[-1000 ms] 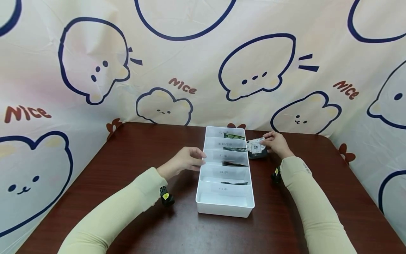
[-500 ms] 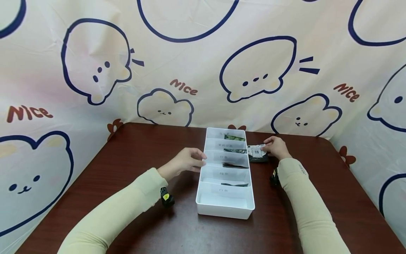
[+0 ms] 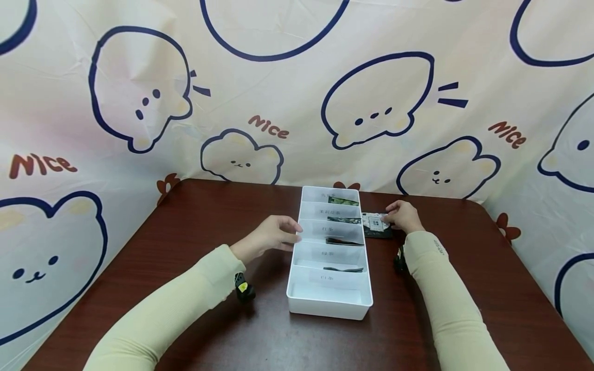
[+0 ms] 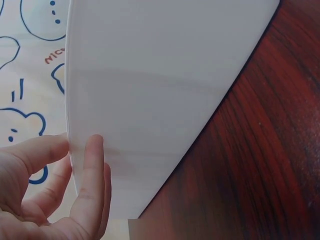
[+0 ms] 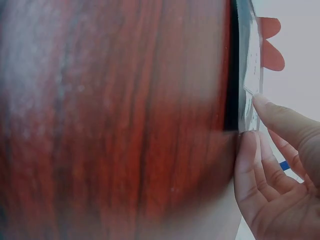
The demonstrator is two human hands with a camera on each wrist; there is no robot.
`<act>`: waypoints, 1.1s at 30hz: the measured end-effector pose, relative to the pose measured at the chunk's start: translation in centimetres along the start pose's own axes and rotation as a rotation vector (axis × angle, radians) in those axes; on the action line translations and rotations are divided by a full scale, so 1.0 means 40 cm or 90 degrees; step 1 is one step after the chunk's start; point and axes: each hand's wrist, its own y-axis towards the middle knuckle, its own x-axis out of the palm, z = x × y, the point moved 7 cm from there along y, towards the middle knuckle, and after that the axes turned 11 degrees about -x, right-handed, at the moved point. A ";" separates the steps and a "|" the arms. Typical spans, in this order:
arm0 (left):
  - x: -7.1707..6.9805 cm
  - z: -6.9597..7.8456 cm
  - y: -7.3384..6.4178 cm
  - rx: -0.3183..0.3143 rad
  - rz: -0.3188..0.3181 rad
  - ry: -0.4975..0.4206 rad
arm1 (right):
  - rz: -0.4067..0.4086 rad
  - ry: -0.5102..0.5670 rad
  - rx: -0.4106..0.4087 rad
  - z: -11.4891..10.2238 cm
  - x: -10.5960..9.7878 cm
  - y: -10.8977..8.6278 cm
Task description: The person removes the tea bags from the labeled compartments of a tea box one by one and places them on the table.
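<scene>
A long white divided box [image 3: 330,308] stands on the table, with printed labels on its compartments. My left hand [image 3: 271,237] holds its left rim. In the left wrist view, two digits reach the rim while other fingers [image 4: 93,165] lie along the outer wall. Past the box's right side, my right hand [image 3: 405,215] pinches the right edge of a black-and-white tea sachet [image 3: 375,224]. The right wrist view shows this sachet [image 5: 249,75] edge-on, the thumb on its pale face and fingertips at its near edge. It lies low over the table, beside the box wall.
Thin tea sachets stand in the far compartments, among them a green one [image 3: 343,200] and a dark one [image 3: 344,241]. Dark wooden table [image 3: 223,206] surrounds the box. A cartoon-printed curtain [image 3: 297,93] hangs behind the table's far edge and along its sides.
My right hand has lowered the tea sachet slightly, and it now lies flatter beside the box. My left hand has kept its place at the rim.
</scene>
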 end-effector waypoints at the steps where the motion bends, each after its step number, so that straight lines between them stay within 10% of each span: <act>1: 0.000 0.000 0.000 0.000 0.000 0.000 | 0.000 -0.001 0.003 -0.001 0.001 0.000; 19: 0.004 0.006 -0.008 -0.005 -0.010 -0.001 | -0.009 -0.006 0.000 -0.019 0.000 -0.014; 33: 0.002 0.001 -0.001 -0.003 -0.003 0.003 | 0.005 0.085 -0.108 -0.112 -0.049 -0.026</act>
